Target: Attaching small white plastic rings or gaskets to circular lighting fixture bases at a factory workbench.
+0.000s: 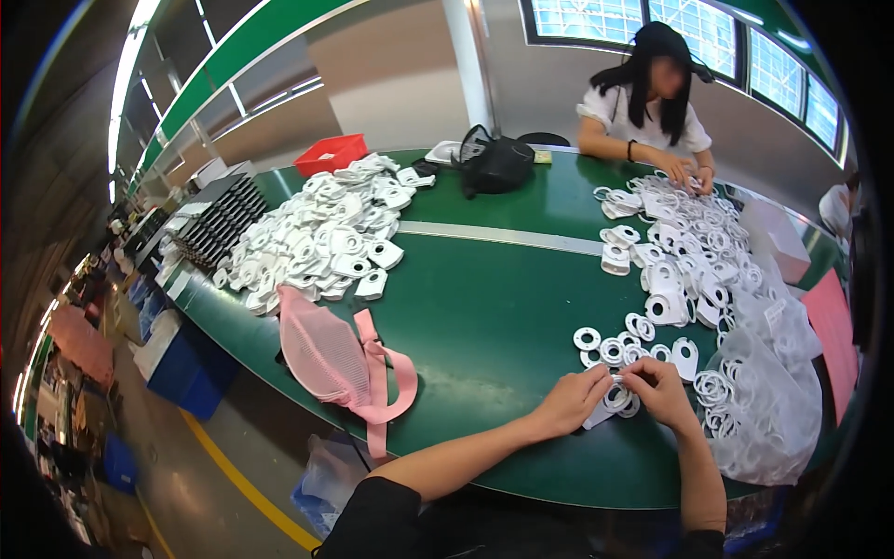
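My left hand (575, 399) and my right hand (659, 389) meet near the table's front edge, fingertips pinched together on a small white plastic ring (616, 379). Its exact shape is partly hidden by my fingers. Just below the fingertips are a flat white plate with a round hole (596, 416) and another ring part; whether they are joined to the held piece I cannot tell. Several loose white round parts (612, 350) lie just beyond my hands. To their right is a white tab-shaped plate (684, 358) with a hole.
A clear plastic bag (773, 401) with white rings stands at the right. White parts (670, 252) are piled before a co-worker (647, 112). Another pile (317, 233), a pink mesh bag (326, 349), black trays (219, 219) and a red bin (331, 154) stand left on the green table (484, 307).
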`<act>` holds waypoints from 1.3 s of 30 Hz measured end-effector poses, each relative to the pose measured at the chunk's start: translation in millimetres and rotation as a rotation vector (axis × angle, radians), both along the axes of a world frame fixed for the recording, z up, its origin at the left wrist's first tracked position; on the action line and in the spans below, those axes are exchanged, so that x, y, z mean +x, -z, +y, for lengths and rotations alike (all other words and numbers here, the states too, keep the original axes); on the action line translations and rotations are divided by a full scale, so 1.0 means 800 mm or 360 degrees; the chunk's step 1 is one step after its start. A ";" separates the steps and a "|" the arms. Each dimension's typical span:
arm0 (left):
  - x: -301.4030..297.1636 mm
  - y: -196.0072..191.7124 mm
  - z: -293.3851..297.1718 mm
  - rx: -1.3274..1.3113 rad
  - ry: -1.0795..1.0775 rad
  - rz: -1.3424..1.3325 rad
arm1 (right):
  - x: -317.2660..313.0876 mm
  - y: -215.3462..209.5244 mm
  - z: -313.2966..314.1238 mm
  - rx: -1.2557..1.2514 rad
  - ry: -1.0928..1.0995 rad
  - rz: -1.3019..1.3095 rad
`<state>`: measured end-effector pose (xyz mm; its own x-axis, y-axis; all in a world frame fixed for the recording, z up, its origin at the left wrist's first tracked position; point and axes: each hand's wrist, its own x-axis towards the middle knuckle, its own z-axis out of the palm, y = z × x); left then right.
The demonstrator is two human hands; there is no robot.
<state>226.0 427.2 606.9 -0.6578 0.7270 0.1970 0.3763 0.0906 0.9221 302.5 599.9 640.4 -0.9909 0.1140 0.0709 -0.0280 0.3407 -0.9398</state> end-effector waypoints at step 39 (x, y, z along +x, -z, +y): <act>-0.014 0.017 -0.001 0.0087 0.0600 -0.0649 | 0.001 -0.009 0.001 0.0316 -0.0134 0.0137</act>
